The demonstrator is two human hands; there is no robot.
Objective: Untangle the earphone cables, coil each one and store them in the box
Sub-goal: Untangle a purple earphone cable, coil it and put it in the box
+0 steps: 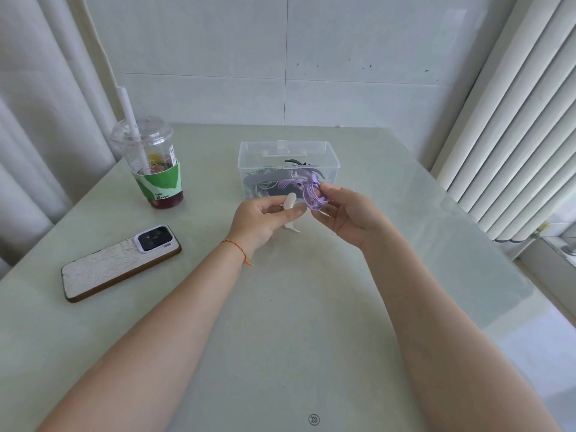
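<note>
Two hands are raised above the table (311, 307) in the head view, close together in front of the clear box (288, 165). We see the right hand (349, 213) pinching the purple earphone cable (313, 194), which is gathered in a small bundle between its thumb and fingers, just in front of the near wall of the box. The left hand (265, 218) has curled fingers and its fingertips come up to the bundle, but we cannot tell if it really holds the cable. Inside the box we see other cables, green and dark ones, lying on the bottom. On the left wrist there is a red string bracelet (238, 249). To the left on the table stands a plastic cup (152, 169) with a straw and a dark drink, and nearer to us lies a phone (120, 263), with its back side up.
</note>
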